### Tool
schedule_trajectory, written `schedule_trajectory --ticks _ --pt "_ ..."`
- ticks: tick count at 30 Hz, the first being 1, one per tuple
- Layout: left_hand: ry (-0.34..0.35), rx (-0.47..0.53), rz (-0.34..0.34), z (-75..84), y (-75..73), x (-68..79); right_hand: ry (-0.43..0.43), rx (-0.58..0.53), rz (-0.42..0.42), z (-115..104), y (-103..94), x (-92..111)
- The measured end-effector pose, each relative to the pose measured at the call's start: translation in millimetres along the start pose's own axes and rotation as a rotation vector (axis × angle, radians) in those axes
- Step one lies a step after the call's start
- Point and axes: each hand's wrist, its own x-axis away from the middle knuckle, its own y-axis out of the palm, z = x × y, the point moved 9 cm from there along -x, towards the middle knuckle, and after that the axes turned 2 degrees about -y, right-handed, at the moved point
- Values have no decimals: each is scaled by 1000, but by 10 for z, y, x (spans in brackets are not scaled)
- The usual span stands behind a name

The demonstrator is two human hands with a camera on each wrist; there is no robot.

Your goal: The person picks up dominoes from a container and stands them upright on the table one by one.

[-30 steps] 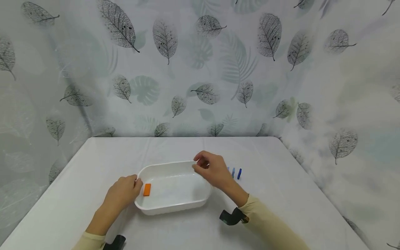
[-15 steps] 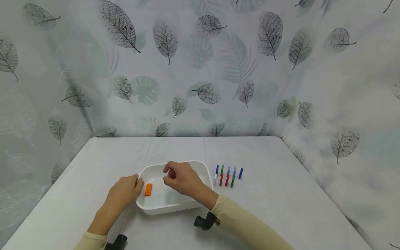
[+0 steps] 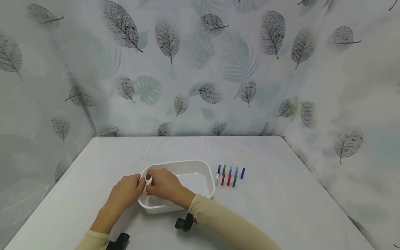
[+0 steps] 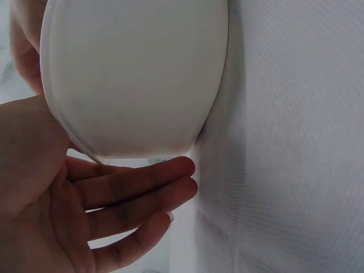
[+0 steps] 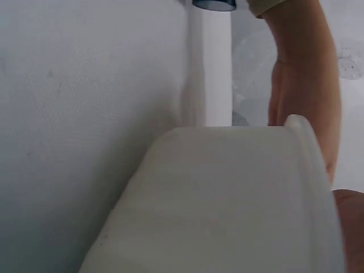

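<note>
A white oval-cornered tray [image 3: 193,178] stands on the white-covered table. My left hand [image 3: 126,191] holds its left end, thumb at the rim; in the left wrist view, that hand's fingers [image 4: 136,185] extend along the outside. Inside the tray, at its left end, lies a small orange rectangular block [image 3: 149,193], mostly covered by my right hand [image 3: 165,185]. The right thumb and forefinger are bent and apart, right over the block. The right wrist view shows only the tray's outer wall [image 5: 227,187], part of that hand at the edge, and the other forearm.
To the right of the tray, several small coloured sticks stand in two rows, among them a red stick [image 3: 229,180], a green stick [image 3: 234,182] and a dark blue stick [image 3: 242,173]. Leaf-patterned sheeting [image 3: 200,69] hangs around the table [image 3: 281,201].
My right hand has moved left from the tray's far right corner, across the tray, to the orange block. The sticks it hid have come into view. My left hand still holds the tray.
</note>
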Motion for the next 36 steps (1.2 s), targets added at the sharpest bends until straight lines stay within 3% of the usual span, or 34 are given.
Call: schedule_trajectory --ticks 9,18,23,36 --pt "5 -27 5 10 26 -1 85 153 -139 88 328 -78" --pt "21 -31 8 24 -4 2 72 218 -177 103 385 -72" --pt "21 -39 14 33 -14 4 62 275 -148 122 374 -73" --pt "9 -25 8 14 -12 11 68 143 -89 107 220 -33"
